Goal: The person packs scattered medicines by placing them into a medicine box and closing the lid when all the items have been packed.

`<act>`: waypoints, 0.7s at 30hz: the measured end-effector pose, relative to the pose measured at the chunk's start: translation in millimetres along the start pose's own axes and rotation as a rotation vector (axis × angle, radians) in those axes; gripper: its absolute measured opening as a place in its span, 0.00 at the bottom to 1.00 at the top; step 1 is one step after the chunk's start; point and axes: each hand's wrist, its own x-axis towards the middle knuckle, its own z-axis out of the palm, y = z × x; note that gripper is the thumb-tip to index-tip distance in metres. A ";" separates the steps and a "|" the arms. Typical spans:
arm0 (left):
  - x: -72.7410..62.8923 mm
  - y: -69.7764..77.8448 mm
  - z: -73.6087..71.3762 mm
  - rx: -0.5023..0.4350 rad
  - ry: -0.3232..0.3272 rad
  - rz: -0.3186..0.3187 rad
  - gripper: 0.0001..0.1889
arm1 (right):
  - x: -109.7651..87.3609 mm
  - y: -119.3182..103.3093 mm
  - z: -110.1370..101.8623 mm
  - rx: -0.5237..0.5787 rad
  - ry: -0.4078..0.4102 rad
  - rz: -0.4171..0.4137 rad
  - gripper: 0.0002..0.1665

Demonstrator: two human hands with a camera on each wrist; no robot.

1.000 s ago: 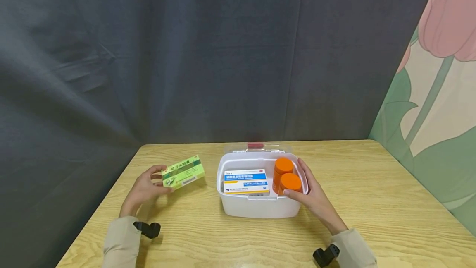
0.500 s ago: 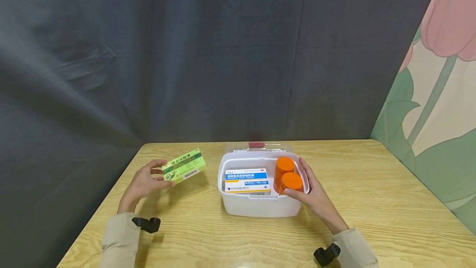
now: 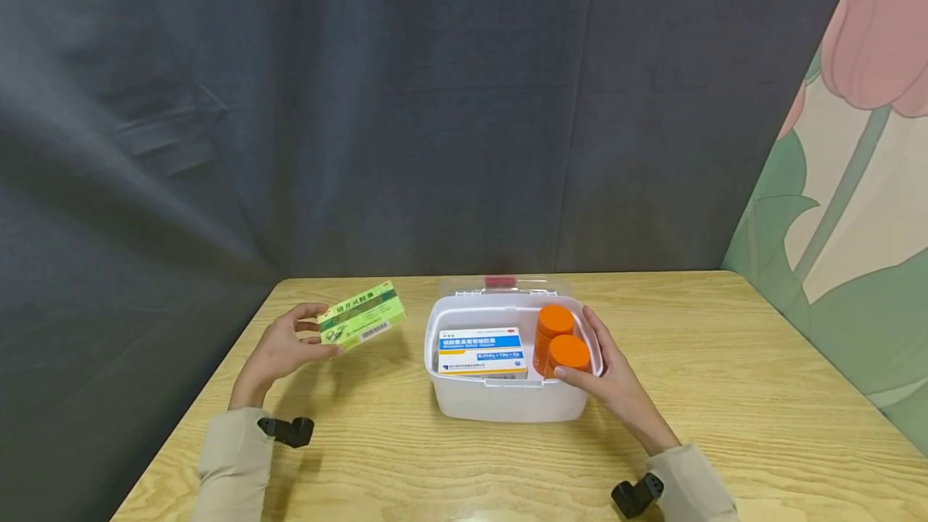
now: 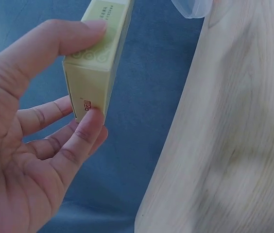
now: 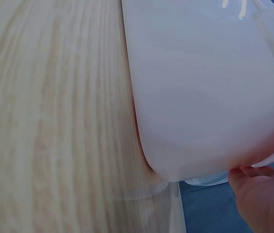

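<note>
In the head view my left hand (image 3: 284,349) pinches one end of a green medicine box (image 3: 362,316), held above the table and tilted. The left wrist view shows the thumb on the box's printed face (image 4: 100,53) and fingertips at its end and far side. At the centre stands a white plastic storage box (image 3: 500,405), its lid swung back. My right hand (image 3: 616,385) grips its right front corner, thumb at the front rim and fingers along the right side. Inside are a blue-and-white medicine box (image 3: 482,353) and two orange bottles (image 3: 554,321), (image 3: 569,353).
The wooden table (image 3: 725,377) extends on both sides of the storage box. Its clear lid (image 3: 464,287) with a red latch lies behind it. A dark curtain (image 3: 435,103) hangs at the back and left; a flower-painted wall (image 3: 834,224) is on the right.
My left hand has raised the green medicine box and moved it slightly away from me and to the right. My right hand and the storage box have stayed in place.
</note>
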 end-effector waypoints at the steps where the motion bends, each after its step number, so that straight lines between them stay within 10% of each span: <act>1: -0.1 0.6 0.0 -0.001 -0.001 0.004 0.43 | -0.1 -0.1 0.0 0.002 -0.001 -0.002 0.58; 21: -1.3 13.3 0.7 -0.019 -0.004 0.068 0.39 | 0.1 -0.2 0.0 0.000 0.002 -0.004 0.58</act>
